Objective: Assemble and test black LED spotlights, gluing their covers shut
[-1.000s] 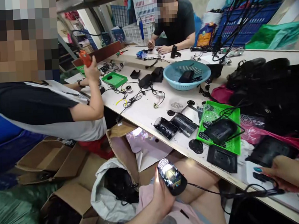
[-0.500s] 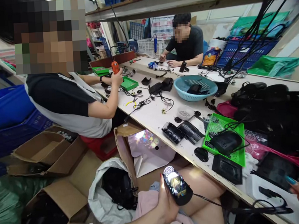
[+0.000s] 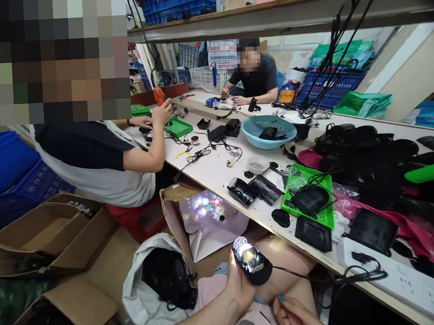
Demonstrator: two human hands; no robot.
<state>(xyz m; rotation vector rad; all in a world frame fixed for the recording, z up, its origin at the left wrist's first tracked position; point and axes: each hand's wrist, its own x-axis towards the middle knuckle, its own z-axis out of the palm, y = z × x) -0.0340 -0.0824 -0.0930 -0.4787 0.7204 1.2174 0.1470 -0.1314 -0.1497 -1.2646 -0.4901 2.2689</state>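
Glowing brightly from the small black dome-shaped lit lamp (image 3: 249, 263), throwing coloured speckles onto the white sheet in the open cardboard box (image 3: 208, 216). Bending at the edges; smearing slightly at the lower corners; lying evenly, softly lit across the long white bench (image 3: 217, 169).

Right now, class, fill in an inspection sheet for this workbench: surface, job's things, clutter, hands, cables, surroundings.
Surface: white bench, crowded with parts.
Job's things: lit black lamp unit, glowing, with a black cord.
Clutter: green tray holding a black unit, blue basket, black housings.
Hands: left hand grips the lamp unit; right hand low beside it, holding nothing seen.
Cables: black cord runs along the bench edge.
Surroundings: two other people at the bench, cardboard boxes on the floor.
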